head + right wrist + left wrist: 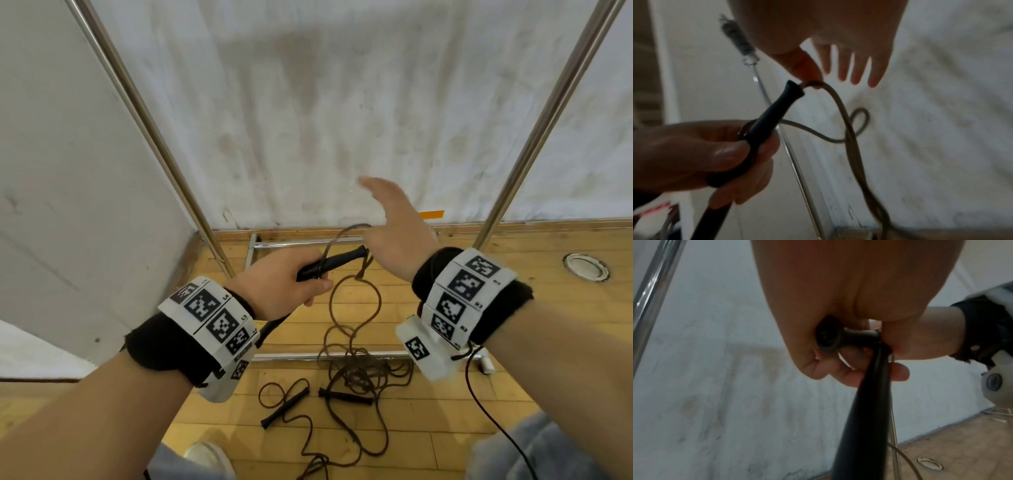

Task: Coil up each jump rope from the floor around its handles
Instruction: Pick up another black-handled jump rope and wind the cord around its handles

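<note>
I'm seeing a bare indoor corner — wood plank floor (pixel 534 284), stained white sheeting (pixel 308 102) hung on metal poles (pixel 150 130).

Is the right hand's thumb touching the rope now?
Touching. In the right wrist view, the right hand is spread and its thumb tip meets the rope beside the handle.

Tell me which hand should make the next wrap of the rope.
Right. The left hand grips the black handles, so it is occupied; the right hand is open beside the rope hanging from them, probably free to take it.
</note>
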